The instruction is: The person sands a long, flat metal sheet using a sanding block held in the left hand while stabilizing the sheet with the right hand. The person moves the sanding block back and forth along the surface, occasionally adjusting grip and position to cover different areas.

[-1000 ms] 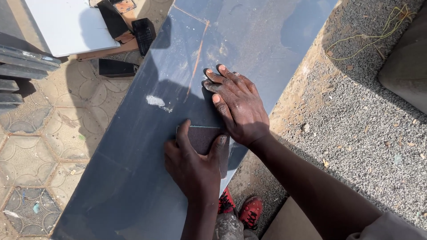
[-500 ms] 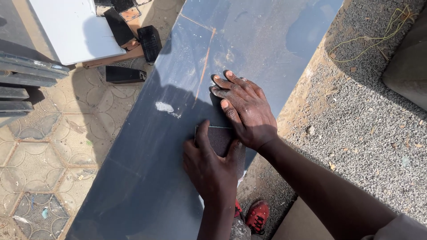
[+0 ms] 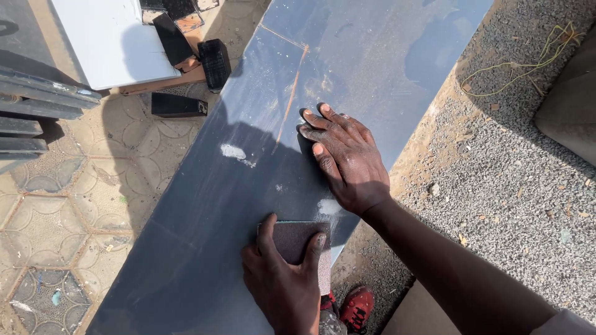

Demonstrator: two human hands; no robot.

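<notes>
At the upper left of the frame a white board (image 3: 112,40) lay on the patterned paving (image 3: 56,205), with dark slats (image 3: 37,102) at the left edge and a few black blocks (image 3: 214,62) just beside it. A long grey panel (image 3: 248,155) ran on a slant from the lower left to the upper right, dusted with pale smears. Low in the middle, the left hand (image 3: 282,285) was clamped on a brownish sanding pad (image 3: 298,242), thumb and fingers curled over its top edge, pressing it flat on the panel. The pad looked thin, light and bendy, gritty enough not to slip, and best gripped by its edges as it was. Right of it, the right hand (image 3: 344,158) lay spread, palm down and holding nothing, steadying the panel, which seemed stiff and smooth. A red shoe (image 3: 357,307) showed below. Gravel (image 3: 509,186) filled the right side.
</notes>
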